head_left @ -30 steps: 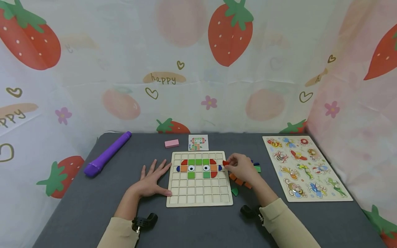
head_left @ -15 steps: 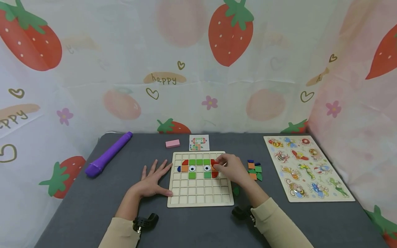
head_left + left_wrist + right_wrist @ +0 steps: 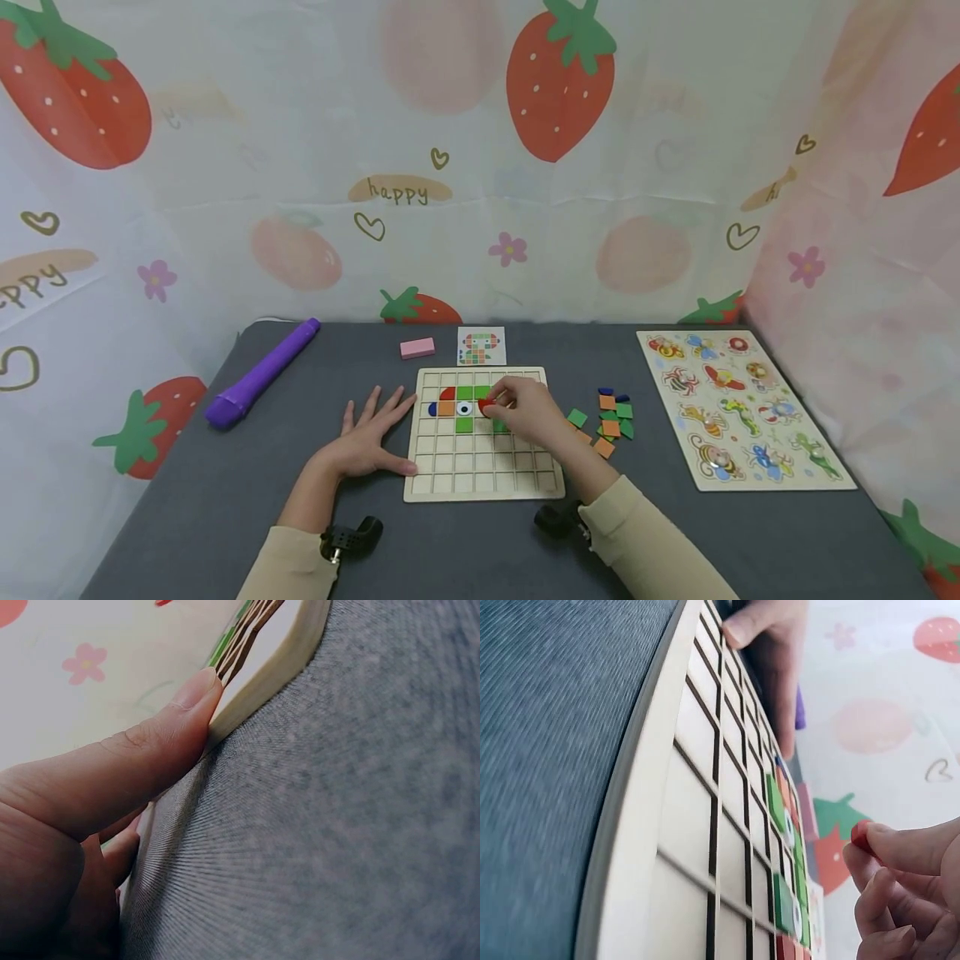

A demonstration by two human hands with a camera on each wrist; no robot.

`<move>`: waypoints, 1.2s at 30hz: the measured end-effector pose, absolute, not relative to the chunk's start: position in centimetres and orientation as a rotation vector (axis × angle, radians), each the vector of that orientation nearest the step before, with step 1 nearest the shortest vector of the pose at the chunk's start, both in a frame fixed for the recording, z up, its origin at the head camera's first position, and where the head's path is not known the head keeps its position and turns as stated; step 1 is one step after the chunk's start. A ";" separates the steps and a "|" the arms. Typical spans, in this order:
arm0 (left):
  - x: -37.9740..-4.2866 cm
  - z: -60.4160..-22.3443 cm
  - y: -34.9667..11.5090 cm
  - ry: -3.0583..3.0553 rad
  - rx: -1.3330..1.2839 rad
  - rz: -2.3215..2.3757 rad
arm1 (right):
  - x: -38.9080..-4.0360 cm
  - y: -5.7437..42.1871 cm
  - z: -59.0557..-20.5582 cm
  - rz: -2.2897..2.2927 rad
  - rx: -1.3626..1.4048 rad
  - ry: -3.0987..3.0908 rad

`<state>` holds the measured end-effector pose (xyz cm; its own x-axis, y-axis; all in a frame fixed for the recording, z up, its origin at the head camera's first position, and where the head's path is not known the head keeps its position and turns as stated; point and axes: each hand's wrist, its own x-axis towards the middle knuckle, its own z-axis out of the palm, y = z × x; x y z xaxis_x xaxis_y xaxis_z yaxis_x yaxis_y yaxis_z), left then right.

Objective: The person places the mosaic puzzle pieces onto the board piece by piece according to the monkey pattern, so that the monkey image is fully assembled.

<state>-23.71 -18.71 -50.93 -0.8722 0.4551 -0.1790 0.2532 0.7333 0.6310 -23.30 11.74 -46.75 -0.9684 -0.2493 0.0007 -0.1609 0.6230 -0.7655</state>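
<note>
A wooden grid board lies on the table, with red, green, orange and blue tiles and two round eye tiles in its upper rows. My left hand rests on the table at the board's left side, fingers spread. Its thumb touches the board's edge. Over the upper part of the board, my right hand pinches a small red tile between thumb and forefinger. The right wrist view shows that tile held above the board surface. Some placed tiles are hidden beneath the right hand in the head view.
Loose green, orange and blue tiles lie right of the board. Behind it are a small pattern card and a pink block. A purple microphone-shaped object lies left; a board of insect pictures lies right.
My right hand has carried the red tile leftward from the board's right edge to over its upper middle, uncovering the loose tiles. The left hand has stayed in place.
</note>
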 end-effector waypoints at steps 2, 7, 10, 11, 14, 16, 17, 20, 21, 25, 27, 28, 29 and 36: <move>-23.7 -50.9 -18.7 2.616 0.553 0.881 | -23.4 11.2 -46.7 -1.285 -0.362 2.715; -23.7 -51.0 -18.7 2.615 0.560 0.881 | -23.8 9.8 -47.1 -1.322 -0.369 2.642; -23.7 -51.0 -18.8 2.617 0.559 0.872 | -24.1 8.9 -47.6 -1.322 -0.373 2.619; -23.7 -51.0 -18.8 2.619 0.558 0.869 | -24.2 8.6 -47.8 -1.317 -0.377 2.622; -23.7 -51.0 -18.9 2.622 0.551 0.861 | -24.4 7.6 -48.2 -1.301 -0.395 2.632; -23.8 -51.0 -19.0 2.625 0.549 0.857 | -24.5 7.0 -48.4 -1.289 -0.410 2.642; -23.8 -51.0 -19.0 2.625 0.547 0.855 | -24.6 6.8 -48.4 -1.278 -0.418 2.651; -23.8 -50.9 -19.0 2.627 0.546 0.850 | -24.6 6.1 -48.5 -1.245 -0.444 2.674; -23.8 -50.9 -18.9 2.627 0.546 0.847 | -24.6 6.0 -48.6 -1.228 -0.449 2.687; -23.8 -51.0 -18.8 2.624 0.547 0.848 | -24.7 5.6 -48.9 -1.155 -0.447 2.738; -23.8 -51.0 -18.8 2.624 0.549 0.851 | -24.8 5.6 -49.0 -1.115 -0.432 2.761; -23.9 -51.0 -18.8 2.625 0.552 0.852 | -24.8 5.6 -49.0 -1.097 -0.429 2.772; -23.9 -51.1 -18.8 2.627 0.553 0.853 | -24.8 5.6 -49.0 -1.080 -0.423 2.782; -23.9 -51.0 -18.8 2.624 0.554 0.857 | -24.9 5.8 -49.0 -1.063 -0.334 2.808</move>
